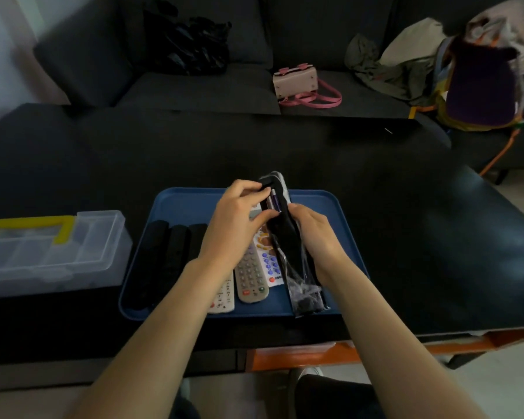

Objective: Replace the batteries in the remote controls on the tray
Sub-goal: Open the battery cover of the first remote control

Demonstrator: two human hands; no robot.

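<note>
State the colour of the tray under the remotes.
Blue tray, clearest in the head view.

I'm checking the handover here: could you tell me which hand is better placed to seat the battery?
Left, probably: the left hand has its fingertips at the battery, while the right hand grips the black remote.

Tray (330, 207) looking smooth matt blue plastic. Surface (406, 207) showing dark, glossy sheen near right edge. Storage box (82, 252) appearing clear plastic, yellow plastic handle. Black remote (288, 237) sitting in thin, crinkly clear plastic wrap. Sofa (209, 89) looking dark matt cloth. Black bag (188, 43) gleaming like shiny plastic film.
</note>
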